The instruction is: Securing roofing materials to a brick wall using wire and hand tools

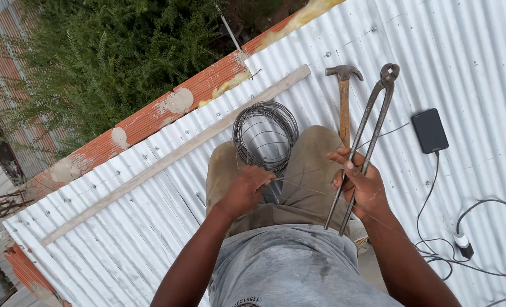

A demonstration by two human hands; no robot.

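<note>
Perched up on a corrugated metal roof (pixel 463 51), knees bent, coil of wire (pixel 265 135) resting on the lap between the legs. Left hand (pixel 246 190) pinched shut on a loose strand of wire (pixel 298 186) pulled off that coil, running across toward the right. Right hand (pixel 362 185) wrapped closed around the handles of the long pincers (pixel 366 142), jaws pointing away up the roof and looking closed, with the strand seeming to pass under or through the same fingers, hard to tell exactly.

Stuff that could go sideways, just guessing from how things sit:

- Coil only balanced on the thighs, not pinned. Shift a knee and off it rolls down the slope toward the brick edge (pixel 150 119) and the bushes below.
- Springy wire under tension between two hands. Let go of one end and it whips back, probably at face or forearm.
- Hammer (pixel 344 102) lying loose on the ribbed sheet just beside the right knee, touching or nearly so. Easy nudge, long slide.
- Phone (pixel 429 131) and its cable (pixel 469 250) sprawled over the roof on the right, near the elbow. Snag risk with any wire end or foot.
- Wooden slat (pixel 173 156) lying diagonal across the roof, loose as far as can be seen.
- Pincers held mid-handle, so a sloppy cut means a nicked finger.
</note>
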